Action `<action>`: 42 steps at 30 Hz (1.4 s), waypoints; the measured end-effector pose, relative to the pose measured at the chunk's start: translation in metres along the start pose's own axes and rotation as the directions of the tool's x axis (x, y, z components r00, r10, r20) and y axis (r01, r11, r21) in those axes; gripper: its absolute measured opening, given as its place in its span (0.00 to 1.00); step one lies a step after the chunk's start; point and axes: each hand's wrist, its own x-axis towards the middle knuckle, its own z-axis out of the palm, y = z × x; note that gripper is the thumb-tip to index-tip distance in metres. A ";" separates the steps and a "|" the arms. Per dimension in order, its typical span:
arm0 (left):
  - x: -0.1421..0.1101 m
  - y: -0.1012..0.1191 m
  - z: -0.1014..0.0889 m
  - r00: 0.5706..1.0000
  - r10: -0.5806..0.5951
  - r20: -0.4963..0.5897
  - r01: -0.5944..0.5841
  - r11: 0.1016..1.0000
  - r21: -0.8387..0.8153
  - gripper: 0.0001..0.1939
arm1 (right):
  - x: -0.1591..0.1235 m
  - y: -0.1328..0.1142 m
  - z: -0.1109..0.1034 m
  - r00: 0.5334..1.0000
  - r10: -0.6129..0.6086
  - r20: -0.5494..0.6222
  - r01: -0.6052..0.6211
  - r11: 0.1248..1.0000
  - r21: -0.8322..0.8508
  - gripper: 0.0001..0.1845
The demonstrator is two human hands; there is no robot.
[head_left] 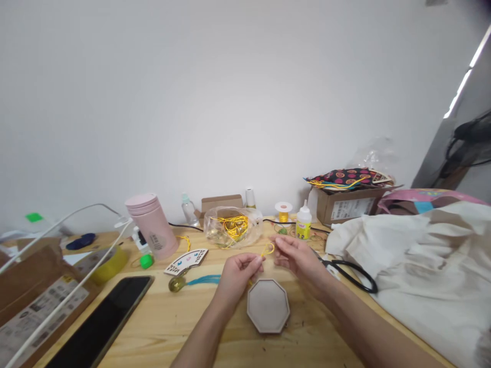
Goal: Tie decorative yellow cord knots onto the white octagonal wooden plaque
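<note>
My left hand (238,270) and my right hand (293,255) are raised just above the wooden table (184,327), both pinched on a thin yellow cord (267,249) that forms a small loop between them. Right below the hands lies an octagonal grey coaster (268,305). A clear bag of yellow cord (232,226) sits behind the hands. Left of my left hand lie a fan-shaped wooden piece (186,260) and a teal tassel (201,280).
A pink tumbler (151,225), a green cube (146,261), yellow tape (109,265) and a black phone (102,322) are on the left. A glue bottle (303,221), gold spool (283,209), cardboard box (349,204), black scissors (351,273) and white cloth (422,266) are on the right.
</note>
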 end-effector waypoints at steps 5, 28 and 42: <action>-0.001 0.004 0.002 1.000 -0.013 0.009 0.014 0.995 -0.098 0.11 | 0.000 0.007 0.008 0.984 -0.103 0.143 0.130 0.973 -0.188 0.11; 0.000 0.002 0.009 0.989 0.057 0.136 -0.055 0.998 -0.017 0.12 | 0.001 0.015 0.013 0.896 -0.440 -0.052 0.352 0.778 -0.521 0.11; 0.008 -0.004 -0.006 1.000 -0.024 -0.008 0.023 0.996 -0.083 0.14 | 0.004 0.023 0.019 0.931 -0.363 -0.046 0.308 0.846 -0.435 0.16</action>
